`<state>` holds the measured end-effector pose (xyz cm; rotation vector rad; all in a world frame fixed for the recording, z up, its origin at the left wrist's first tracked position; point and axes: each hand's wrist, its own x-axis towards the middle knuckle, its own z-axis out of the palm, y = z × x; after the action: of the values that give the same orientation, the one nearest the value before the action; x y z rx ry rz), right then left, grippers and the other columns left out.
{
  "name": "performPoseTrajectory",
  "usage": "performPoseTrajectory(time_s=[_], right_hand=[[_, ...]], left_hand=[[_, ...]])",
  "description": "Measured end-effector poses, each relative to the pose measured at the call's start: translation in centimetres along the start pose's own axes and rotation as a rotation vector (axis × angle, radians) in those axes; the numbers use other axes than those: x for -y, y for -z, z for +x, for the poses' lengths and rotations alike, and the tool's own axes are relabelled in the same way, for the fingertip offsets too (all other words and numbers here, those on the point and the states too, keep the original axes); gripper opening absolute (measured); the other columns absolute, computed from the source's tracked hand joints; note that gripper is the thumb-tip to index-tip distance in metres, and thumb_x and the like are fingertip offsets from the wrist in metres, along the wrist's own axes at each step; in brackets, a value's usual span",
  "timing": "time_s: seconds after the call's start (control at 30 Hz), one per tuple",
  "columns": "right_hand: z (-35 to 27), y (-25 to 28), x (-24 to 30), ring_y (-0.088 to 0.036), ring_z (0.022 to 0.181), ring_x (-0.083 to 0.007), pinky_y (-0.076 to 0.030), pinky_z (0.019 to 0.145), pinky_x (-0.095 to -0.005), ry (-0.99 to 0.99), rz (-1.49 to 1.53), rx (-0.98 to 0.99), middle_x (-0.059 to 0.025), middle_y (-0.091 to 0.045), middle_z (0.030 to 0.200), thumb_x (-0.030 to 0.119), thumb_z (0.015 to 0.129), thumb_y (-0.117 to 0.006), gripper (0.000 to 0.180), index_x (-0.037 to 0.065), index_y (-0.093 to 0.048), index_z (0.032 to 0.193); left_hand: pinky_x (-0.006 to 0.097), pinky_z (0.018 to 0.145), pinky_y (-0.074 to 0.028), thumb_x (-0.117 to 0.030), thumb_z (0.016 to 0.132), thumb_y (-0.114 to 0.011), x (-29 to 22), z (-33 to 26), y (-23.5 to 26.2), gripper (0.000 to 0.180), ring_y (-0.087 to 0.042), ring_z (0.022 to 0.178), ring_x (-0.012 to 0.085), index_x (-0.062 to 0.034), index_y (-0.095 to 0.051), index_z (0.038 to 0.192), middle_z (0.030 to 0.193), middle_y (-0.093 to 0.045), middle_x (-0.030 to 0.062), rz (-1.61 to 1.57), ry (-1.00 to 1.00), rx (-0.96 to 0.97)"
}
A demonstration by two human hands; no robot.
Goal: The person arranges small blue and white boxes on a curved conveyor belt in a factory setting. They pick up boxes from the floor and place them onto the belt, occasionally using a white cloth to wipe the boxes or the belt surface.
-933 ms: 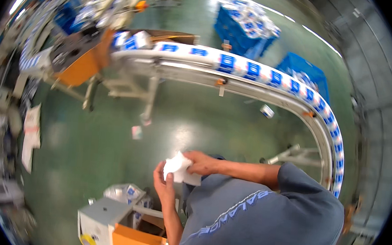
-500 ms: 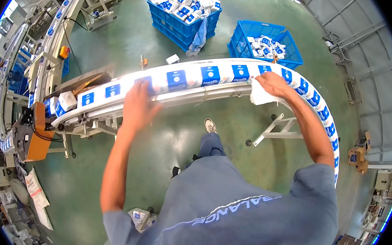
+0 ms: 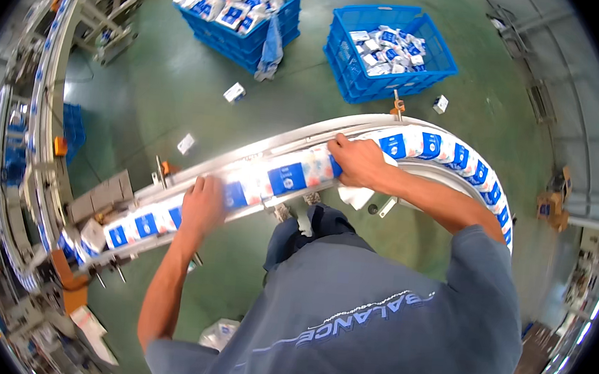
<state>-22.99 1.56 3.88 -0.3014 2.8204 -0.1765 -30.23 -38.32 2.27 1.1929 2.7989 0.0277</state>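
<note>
On my feed, the biggest change is at the right hand (image 3: pixel 359 162): a half second ago it was off at the curve of the conveyor (image 3: pixel 260 152), and now it has come leftward along the line. Its fingers curl over one of the blue-and-white wrapped packs (image 3: pixel 287 177), and I read it as closed around a limp white sheet (image 3: pixel 355 197), which hangs below the near edge. The left hand (image 3: pixel 203 206) is over the same row farther left, and blurred; I can't tell whether it is spread or gripping a pack. The hands are well apart, with several packs between them. I take this to mean both are now working on the row itself.

The packs lie in a close line along the conveyor, which runs straight at the left and bends round at the right. An orange housing (image 3: pixel 69 283) stands by its left end. Beyond the far rail I see a heaped blue crate (image 3: pixel 229 46) with a pale blue rag (image 3: pixel 271 50) over its side, and a second blue crate (image 3: pixel 367 88), less full. Loose packs (image 3: pixel 234 92) lie on the green floor (image 3: pixel 138 86). Cardboard boxes (image 3: pixel 551 210) sit by the right wall.
</note>
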Motion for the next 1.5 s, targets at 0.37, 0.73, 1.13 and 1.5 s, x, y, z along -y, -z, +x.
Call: performPoseTrajectory(time_s=[0.37, 0.73, 1.13, 1.5], right_hand=[[-9.2, 26.6, -17.3, -0.074, 0.092, -0.0403, -0.062, 0.077, -0.0501, -0.487, -0.541, -0.671, -0.0086, -0.071, 0.125, 0.029, 0.078, -0.083, 0.064, 0.021, -0.06, 0.137], [-15.1, 2.5, -21.8, -0.073, 0.105, -0.0381, -0.059, 0.089, -0.0485, -0.331, 0.122, 0.12, -0.0131, -0.061, 0.141, 0.03, 0.07, -0.088, 0.094, 0.017, -0.049, 0.154], [-13.7, 1.1, -20.0, -0.074, 0.072, -0.033, -0.057, 0.058, -0.0457, -0.259, 0.018, -0.063, -0.0175, -0.064, 0.114, 0.009, 0.072, -0.078, 0.06, 0.009, -0.059, 0.129], [-15.7, 26.4, -35.7, -0.072, 0.092, -0.0432, -0.059, 0.076, -0.0517, -0.591, -0.49, -0.463, -0.0223, -0.066, 0.124, 0.021, 0.081, -0.075, 0.083, 0.011, -0.044, 0.157]], left_hand=[[0.044, 0.09, -0.055, -0.043, 0.084, -0.085, -9.8, 24.0, 26.9, 0.063, -0.068, 0.107, 0.0341, -0.005, -0.064, 0.13, 0.115, -0.07, 0.0161, 0.359, -0.412, -0.737], [0.05, 0.103, -0.049, -0.047, 0.079, -0.089, -21.1, 20.2, 5.0, 0.09, -0.058, 0.123, 0.04, 0.0032, -0.051, 0.144, 0.134, -0.06, 0.0216, -0.327, -0.124, -0.043], [0.042, 0.081, -0.053, -0.044, 0.073, -0.089, -22.1, 18.9, 0.0, 0.07, -0.061, 0.1, 0.0302, -0.0027, -0.061, 0.121, 0.106, -0.062, 0.0096, -0.073, -0.245, 0.065], [0.051, 0.104, -0.048, -0.051, 0.082, -0.083, -27.6, 40.8, 23.1, 0.085, -0.059, 0.126, 0.0414, 0.0, -0.053, 0.143, 0.137, -0.06, 0.025, 0.101, -0.275, -0.603]])
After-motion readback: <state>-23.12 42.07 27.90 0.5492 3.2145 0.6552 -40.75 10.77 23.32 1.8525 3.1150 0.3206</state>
